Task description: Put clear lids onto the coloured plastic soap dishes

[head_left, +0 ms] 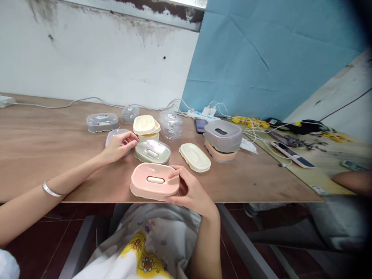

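My right hand (pixel 188 190) grips the right end of a pink oval plastic box (pixel 142 182) with a slot in its top. The box sits at the table's front edge, with fingers over its rim and the thumb low on its front. My left hand (pixel 120 146) hovers over a grey oval piece (pixel 114 135), thumb and fingers slightly apart, nothing visible between them. Close to its fingertips are a pale green oval box (pixel 157 154) under a clear cover and a stack of cream lids (pixel 144 124). A cream oval lid (pixel 194 157) lies right of the green box.
Farther back stand clear-covered grey boxes (pixel 102 123) and stacked clear covers (pixel 171 128). At right, a grey slotted box (pixel 223 135) rests on a peach piece (pixel 219 153). Beyond are a power strip (pixel 203 115), cables and a pink-edged device (pixel 292 155). Another person's arm (pixel 353 182) shows far right.
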`<control>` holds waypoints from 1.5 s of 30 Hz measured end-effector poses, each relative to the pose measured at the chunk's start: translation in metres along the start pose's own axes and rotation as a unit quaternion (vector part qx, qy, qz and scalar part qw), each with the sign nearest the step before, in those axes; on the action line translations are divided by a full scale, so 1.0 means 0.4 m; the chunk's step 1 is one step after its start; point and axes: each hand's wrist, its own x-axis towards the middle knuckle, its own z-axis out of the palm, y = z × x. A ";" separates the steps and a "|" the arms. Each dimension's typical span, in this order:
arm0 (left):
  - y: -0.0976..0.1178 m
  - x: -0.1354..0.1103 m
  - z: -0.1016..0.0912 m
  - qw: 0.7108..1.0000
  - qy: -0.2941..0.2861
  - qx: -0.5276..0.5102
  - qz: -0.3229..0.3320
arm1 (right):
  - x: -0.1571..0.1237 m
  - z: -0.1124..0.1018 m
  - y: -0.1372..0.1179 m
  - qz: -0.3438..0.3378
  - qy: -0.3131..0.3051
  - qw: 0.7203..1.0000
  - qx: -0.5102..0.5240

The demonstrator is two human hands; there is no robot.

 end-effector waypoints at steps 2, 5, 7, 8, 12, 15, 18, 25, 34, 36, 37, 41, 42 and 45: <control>0.007 -0.002 0.000 1.000 -0.004 0.005 -0.003 | 0.004 0.002 0.009 0.014 0.030 0.999 -0.031; 0.012 -0.002 0.000 1.000 0.002 0.020 -0.001 | 0.010 0.006 0.019 0.021 0.070 0.994 -0.080; 0.012 -0.001 -0.001 0.999 0.012 0.033 0.001 | 0.013 0.010 0.021 0.033 0.094 0.989 -0.112; 0.010 0.000 -0.003 0.999 0.020 0.043 -0.001 | 0.014 0.013 0.020 0.042 0.107 0.985 -0.130; -0.002 0.010 -0.027 0.991 0.041 0.123 -0.030 | 0.018 0.023 0.016 0.078 0.141 0.965 -0.205; -0.011 0.020 -0.061 0.963 0.021 0.259 -0.069 | 0.016 0.024 0.018 0.074 0.146 0.963 -0.213; -0.020 0.023 -0.093 0.931 -0.066 0.343 -0.105 | 0.009 0.009 0.031 0.031 0.154 0.974 -0.162; -0.040 0.022 -0.098 0.931 -0.112 0.337 -0.079 | -0.018 -0.045 0.103 0.082 0.338 0.896 -0.276; 0.019 0.013 -0.078 0.979 0.092 0.147 -0.111 | -0.015 -0.045 0.111 0.175 0.302 0.872 -0.343; 0.023 0.012 -0.076 0.986 0.120 0.038 -0.105 | -0.014 -0.045 0.105 0.186 0.317 0.869 -0.332; 0.023 0.013 -0.076 0.985 0.127 -0.035 -0.108 | -0.014 -0.045 0.104 0.192 0.322 0.866 -0.330; 0.028 0.023 -0.075 0.936 0.133 -0.303 -0.120 | -0.016 -0.044 0.110 0.193 0.318 0.867 -0.331; 0.030 0.025 -0.077 0.925 0.122 -0.340 -0.121 | -0.016 -0.044 0.113 0.189 0.320 0.869 -0.327; 0.037 0.026 -0.086 0.907 0.080 -0.395 -0.123 | -0.016 -0.043 0.123 0.184 0.328 0.872 -0.313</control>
